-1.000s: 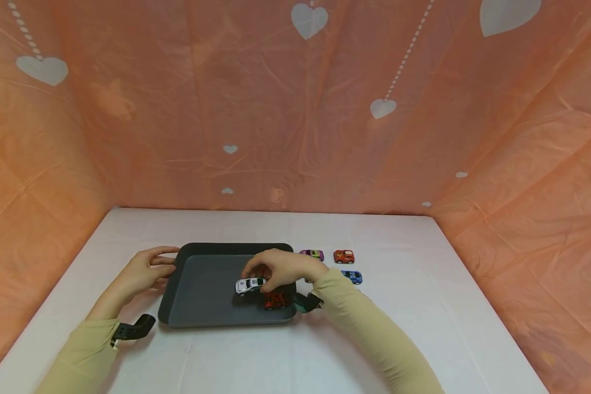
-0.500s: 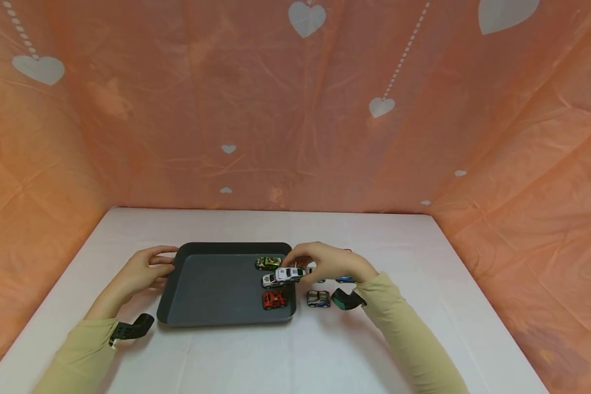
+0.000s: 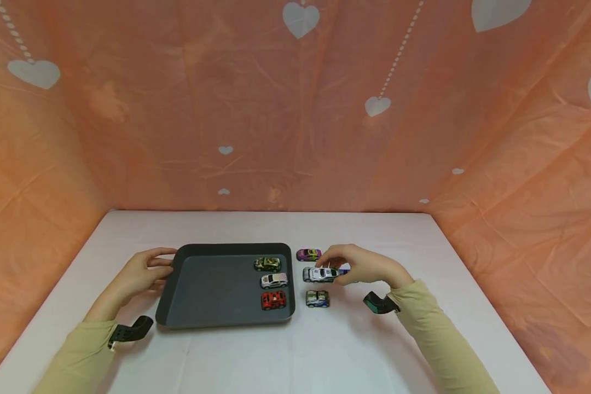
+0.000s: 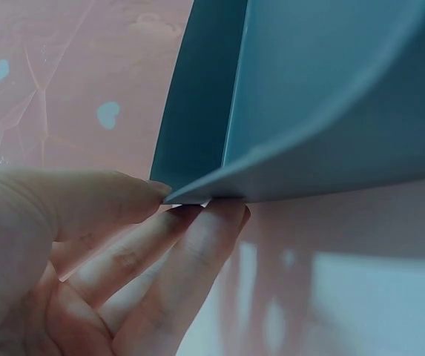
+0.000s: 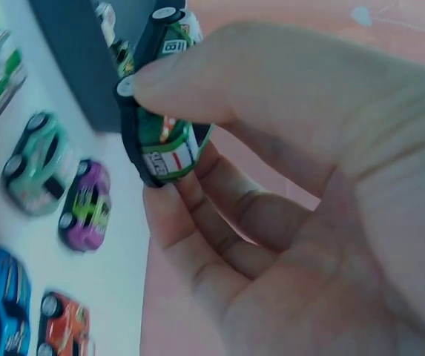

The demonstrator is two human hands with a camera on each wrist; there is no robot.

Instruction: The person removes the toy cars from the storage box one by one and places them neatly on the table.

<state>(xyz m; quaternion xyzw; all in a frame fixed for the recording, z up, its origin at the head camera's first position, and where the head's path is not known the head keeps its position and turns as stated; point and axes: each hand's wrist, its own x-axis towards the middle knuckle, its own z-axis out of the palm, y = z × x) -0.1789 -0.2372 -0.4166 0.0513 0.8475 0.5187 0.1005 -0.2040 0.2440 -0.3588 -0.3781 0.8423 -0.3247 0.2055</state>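
In the head view my right hand (image 3: 366, 266) pinches a small toy car (image 3: 320, 274) between thumb and fingers, right of the tray. That toy car (image 5: 169, 137) shows green and white sides with dark wheels in the right wrist view. My left hand (image 3: 140, 272) lies at the left side of the dark grey tray (image 3: 169, 295), its fairly straight fingers touching the rim. Up close, the thumb and fingertips (image 4: 223, 215) meet the tray's outer edge. Inside the tray, along its right side, stand a camouflage car (image 3: 267, 264), a white car (image 3: 273, 280) and a red car (image 3: 273, 300).
Right of the tray, a purple car (image 3: 308, 254) and a multicoloured car (image 3: 317, 298) stand on the white table (image 3: 236, 361). A mint-green car (image 5: 38, 167), a blue car (image 5: 3, 304) and an orange-red car (image 5: 64, 322) show in the right wrist view. Orange cloth (image 3: 256, 109) hangs behind.
My right hand has moved right, out from over the tray to the table beside it, carrying the toy car. The cars inside the tray have come into full view. My left hand stays put.
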